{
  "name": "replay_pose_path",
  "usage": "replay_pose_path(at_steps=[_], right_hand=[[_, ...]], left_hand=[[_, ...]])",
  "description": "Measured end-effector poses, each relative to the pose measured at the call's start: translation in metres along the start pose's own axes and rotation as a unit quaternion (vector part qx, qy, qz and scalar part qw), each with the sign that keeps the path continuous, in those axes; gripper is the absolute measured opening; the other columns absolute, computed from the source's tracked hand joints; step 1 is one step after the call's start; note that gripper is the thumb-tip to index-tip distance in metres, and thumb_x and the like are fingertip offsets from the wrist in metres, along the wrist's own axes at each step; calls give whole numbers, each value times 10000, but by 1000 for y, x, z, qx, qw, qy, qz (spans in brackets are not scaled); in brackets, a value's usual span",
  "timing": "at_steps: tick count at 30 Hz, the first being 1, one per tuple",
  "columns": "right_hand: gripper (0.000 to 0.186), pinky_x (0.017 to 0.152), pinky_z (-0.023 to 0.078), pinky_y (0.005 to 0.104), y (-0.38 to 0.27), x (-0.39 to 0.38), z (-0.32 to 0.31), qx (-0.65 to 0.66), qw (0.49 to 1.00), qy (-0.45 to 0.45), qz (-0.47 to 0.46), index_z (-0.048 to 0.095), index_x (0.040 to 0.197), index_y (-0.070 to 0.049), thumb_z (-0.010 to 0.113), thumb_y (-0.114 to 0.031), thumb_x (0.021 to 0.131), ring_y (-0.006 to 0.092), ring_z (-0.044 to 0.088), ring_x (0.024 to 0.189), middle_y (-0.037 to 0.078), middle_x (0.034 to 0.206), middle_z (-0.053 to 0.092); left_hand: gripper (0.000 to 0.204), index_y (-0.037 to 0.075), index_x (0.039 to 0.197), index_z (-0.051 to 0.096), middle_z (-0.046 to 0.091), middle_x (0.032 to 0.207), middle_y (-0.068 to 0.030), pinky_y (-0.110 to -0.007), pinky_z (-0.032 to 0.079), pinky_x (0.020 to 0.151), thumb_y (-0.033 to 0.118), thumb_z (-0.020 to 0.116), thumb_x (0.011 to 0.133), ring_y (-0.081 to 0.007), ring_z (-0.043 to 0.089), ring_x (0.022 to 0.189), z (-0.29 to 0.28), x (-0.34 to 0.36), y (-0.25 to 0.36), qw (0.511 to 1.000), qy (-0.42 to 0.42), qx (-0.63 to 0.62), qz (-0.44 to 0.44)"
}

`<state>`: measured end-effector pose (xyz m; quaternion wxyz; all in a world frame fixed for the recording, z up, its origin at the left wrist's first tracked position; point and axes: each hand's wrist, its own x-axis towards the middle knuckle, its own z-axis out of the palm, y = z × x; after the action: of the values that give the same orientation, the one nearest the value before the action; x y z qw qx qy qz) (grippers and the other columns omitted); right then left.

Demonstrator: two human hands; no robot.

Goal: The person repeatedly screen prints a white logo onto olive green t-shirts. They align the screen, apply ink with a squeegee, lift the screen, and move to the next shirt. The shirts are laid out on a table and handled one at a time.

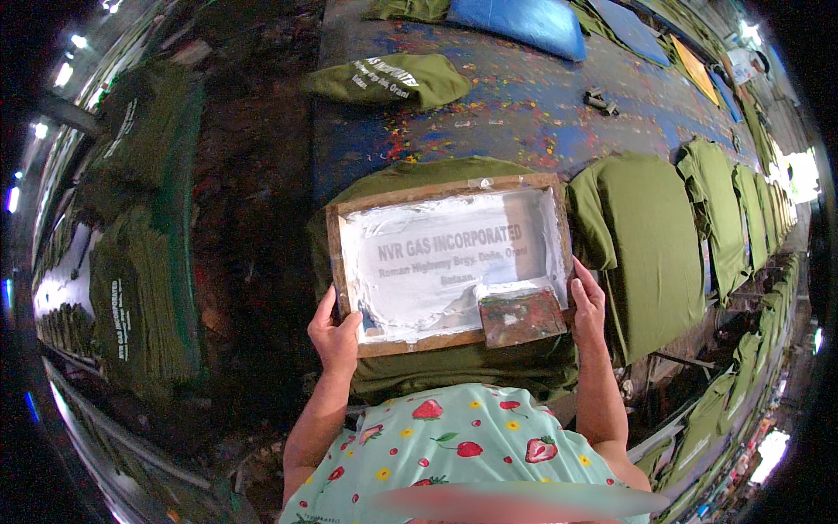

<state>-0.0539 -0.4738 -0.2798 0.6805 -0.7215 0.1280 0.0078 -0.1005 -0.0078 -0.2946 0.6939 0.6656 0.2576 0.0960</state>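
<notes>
**Strawberry-print top (476,437) at the lower edge, wood-framed screen (419,347) beyond it**

Clamped by the left hand (334,334) on the left rail near its close corner, with thumb inward. Gripped by the right hand (589,307) low on the right rail, at nearly matching height. Held between both, slightly tilted in the view, over an olive shirt (463,370); cannot tell whether resting on the cloth or just above it.

Probably light and stiff along the wood, but springy and easier to damage across the lettered mesh. Likely slippery wherever smeared with white paste (384,323), so best taken by the outer faces of the side rails, well away from the wet middle. Worth keeping fairly level, given a stained block (522,319) leaning loose in the near right corner, apt to slide and to weigh down that side.

Farther out, bordered by more olive shirts (646,253) on the right and a paint-speckled table (524,131) ahead.
</notes>
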Motion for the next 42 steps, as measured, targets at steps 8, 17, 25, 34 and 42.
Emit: replay_pose_path(at_steps=[8,17,25,34,42], right_hand=[[491,1199,430,346,4,1,0,34,999,6,3,575,1555,38,599,-98,1084,206,608,1368,120,1524,645],[465,1179,465,365,2,5,-3,34,999,-10,-12,581,1559,22,563,-82,1106,214,627,1334,101,1517,638],[468,1208,436,354,4,3,-2,38,999,3,0,575,1561,24,562,-76,1104,220,597,1395,126,1551,622],[493,1172,433,317,3,2,2,22,999,9,24,575,1572,-7,618,-132,1097,166,591,1346,67,1497,644],[507,1204,419,341,-5,-3,7,37,999,-1,22,570,1575,-4,628,-139,1090,176,591,1376,87,1523,643]], left_hand=[[678,-68,1512,602,726,1353,-108,-299,561,994,-112,714,845,-146,704,1136,0,1,-1,1000,-2,-1,16],[650,-56,1501,619,738,1331,-100,-306,567,990,-75,718,859,-135,710,1121,2,3,7,999,-7,17,26],[670,-93,1501,599,728,1353,-124,-311,559,1014,-87,730,844,-150,700,1148,0,4,3,1000,-10,2,1],[708,-109,1528,560,700,1376,-147,-336,535,1057,-139,659,827,-212,699,1173,2,5,0,999,-11,-37,-4],[696,-107,1523,566,701,1384,-148,-340,541,1049,-153,642,832,-211,709,1164,0,4,-4,999,-9,-47,-3]])
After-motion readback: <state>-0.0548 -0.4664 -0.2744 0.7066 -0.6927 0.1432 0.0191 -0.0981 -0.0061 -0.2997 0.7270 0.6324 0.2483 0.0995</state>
